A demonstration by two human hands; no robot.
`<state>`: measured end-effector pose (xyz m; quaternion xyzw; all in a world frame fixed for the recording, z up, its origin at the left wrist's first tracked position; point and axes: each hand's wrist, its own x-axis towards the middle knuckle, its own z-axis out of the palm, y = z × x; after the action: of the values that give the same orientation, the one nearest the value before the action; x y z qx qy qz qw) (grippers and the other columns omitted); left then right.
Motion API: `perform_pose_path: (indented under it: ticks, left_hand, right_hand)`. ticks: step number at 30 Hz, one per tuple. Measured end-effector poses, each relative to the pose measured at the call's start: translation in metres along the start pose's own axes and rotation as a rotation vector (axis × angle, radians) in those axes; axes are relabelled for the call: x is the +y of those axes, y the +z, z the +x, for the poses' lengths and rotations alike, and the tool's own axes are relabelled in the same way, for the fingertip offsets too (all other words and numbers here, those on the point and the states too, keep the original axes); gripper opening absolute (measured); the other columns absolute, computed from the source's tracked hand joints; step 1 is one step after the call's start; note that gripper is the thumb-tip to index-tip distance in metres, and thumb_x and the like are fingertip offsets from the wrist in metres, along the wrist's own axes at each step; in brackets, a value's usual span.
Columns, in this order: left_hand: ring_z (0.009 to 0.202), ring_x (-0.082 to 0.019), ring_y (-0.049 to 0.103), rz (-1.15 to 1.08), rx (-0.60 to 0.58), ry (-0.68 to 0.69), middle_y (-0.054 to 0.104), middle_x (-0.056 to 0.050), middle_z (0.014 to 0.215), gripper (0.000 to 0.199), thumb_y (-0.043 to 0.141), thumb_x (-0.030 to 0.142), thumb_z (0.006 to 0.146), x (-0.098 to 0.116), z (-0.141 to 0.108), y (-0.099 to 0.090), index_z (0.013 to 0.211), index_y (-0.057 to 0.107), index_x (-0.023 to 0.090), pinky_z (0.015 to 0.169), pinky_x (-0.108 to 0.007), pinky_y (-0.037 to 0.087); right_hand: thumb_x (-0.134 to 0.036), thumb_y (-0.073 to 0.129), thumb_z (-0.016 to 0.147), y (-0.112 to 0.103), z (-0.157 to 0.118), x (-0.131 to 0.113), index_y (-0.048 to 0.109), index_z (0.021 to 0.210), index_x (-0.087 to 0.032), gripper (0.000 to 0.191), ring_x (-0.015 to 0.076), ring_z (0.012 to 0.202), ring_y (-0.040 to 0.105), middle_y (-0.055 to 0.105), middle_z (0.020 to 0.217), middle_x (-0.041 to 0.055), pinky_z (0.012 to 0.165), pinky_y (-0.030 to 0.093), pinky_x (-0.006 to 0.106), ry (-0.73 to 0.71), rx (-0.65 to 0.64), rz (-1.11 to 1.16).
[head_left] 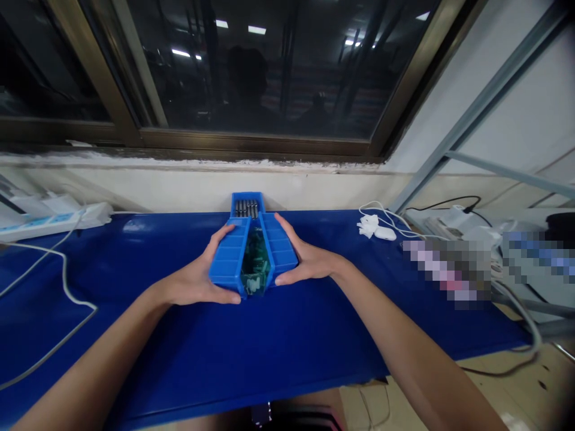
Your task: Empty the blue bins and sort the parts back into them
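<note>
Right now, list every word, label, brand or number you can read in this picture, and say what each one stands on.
No text can be read.
Blue case, held by the left hand and right hand: no print visible.
Power strip: light blue markings, too blurred to read.
Things on the right: pixelated, unreadable.

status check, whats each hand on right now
Left hand and right hand clasp opposite sides of the blue plastic fold-out case, greenish parts showing inside. Case on the blue table mat. White cable lies off left.
</note>
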<state>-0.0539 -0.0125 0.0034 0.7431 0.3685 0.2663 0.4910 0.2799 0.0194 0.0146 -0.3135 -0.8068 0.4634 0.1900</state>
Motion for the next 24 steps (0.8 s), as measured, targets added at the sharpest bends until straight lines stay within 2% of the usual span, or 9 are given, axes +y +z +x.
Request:
perform_pose_path:
  ticks: [2,4,9,12,15,17,21,24]
  left_hand:
    - [0.142,-0.054,0.052,0.028,0.027,0.035,0.03,-0.019,0.169,0.139,0.1,0.045,0.072,-0.004,0.003,0.006,0.171,0.002,0.054,0.106,-0.078,0.052]
    - [0.145,-0.056,0.048,0.07,0.069,0.082,0.024,-0.018,0.169,0.134,0.1,0.045,0.072,-0.009,0.005,0.01,0.169,0.008,0.055,0.108,-0.08,0.051]
    - [0.158,-0.064,0.015,0.199,0.141,0.209,0.007,-0.015,0.174,0.129,0.101,0.047,0.071,-0.014,0.008,0.015,0.168,0.016,0.052,0.119,-0.088,0.032]
    - [0.161,-0.064,0.006,0.257,0.168,0.243,0.004,-0.015,0.174,0.127,0.101,0.05,0.071,-0.013,0.011,0.018,0.167,0.019,0.049,0.12,-0.09,0.025]
    - [0.162,-0.063,0.004,0.28,0.197,0.227,0.004,-0.015,0.175,0.126,0.1,0.054,0.071,-0.012,0.014,0.019,0.167,0.018,0.048,0.121,-0.091,0.022]
    - [0.162,-0.062,0.004,0.286,0.205,0.214,0.003,-0.015,0.175,0.125,0.099,0.055,0.072,-0.012,0.014,0.019,0.166,0.017,0.048,0.122,-0.09,0.02]
    - [0.163,-0.063,-0.007,0.276,0.175,0.229,-0.006,-0.013,0.178,0.127,0.098,0.055,0.073,-0.013,0.011,0.017,0.167,0.014,0.05,0.123,-0.089,0.021]
    - [0.162,-0.065,-0.003,0.256,0.14,0.234,-0.008,-0.011,0.178,0.127,0.098,0.054,0.073,-0.014,0.009,0.017,0.167,0.012,0.054,0.121,-0.09,0.024]
  right_hand:
    - [-0.053,0.096,0.073,0.0,0.001,0.002,-0.019,0.173,-0.044,0.153,0.0449,0.167,0.021,0.009,0.184,0.0136,0.13,0.034,0.068,-0.022,0.012,-0.026]
    - [-0.055,0.095,0.073,0.002,0.002,0.005,-0.014,0.174,-0.044,0.15,0.0442,0.168,0.019,0.005,0.184,0.0129,0.131,0.033,0.067,-0.034,0.031,-0.074]
    - [-0.056,0.097,0.068,0.01,0.004,0.011,-0.016,0.173,-0.047,0.154,0.0462,0.169,0.009,-0.003,0.183,0.0115,0.132,0.027,0.071,-0.051,0.081,-0.177]
    - [-0.062,0.096,0.067,0.014,0.005,0.007,-0.017,0.173,-0.047,0.155,0.0499,0.169,0.004,-0.006,0.183,0.0121,0.132,0.022,0.076,0.003,0.084,-0.24]
    - [-0.068,0.095,0.066,0.016,0.005,0.0,-0.02,0.172,-0.045,0.158,0.0514,0.169,0.004,-0.009,0.183,0.0144,0.131,0.017,0.079,0.051,0.073,-0.302]
    - [-0.07,0.095,0.064,0.018,0.006,-0.002,-0.022,0.171,-0.044,0.161,0.0505,0.169,0.003,-0.009,0.182,0.0163,0.131,0.018,0.078,0.028,0.074,-0.324]
    - [-0.073,0.092,0.066,0.023,0.009,0.001,-0.026,0.17,-0.043,0.16,0.0506,0.169,-0.003,-0.011,0.182,0.0173,0.131,0.017,0.078,-0.028,0.091,-0.349]
    - [-0.073,0.091,0.068,0.027,0.011,0.006,-0.03,0.168,-0.044,0.159,0.0534,0.169,-0.004,-0.017,0.181,0.0179,0.13,0.013,0.08,-0.032,0.1,-0.35]
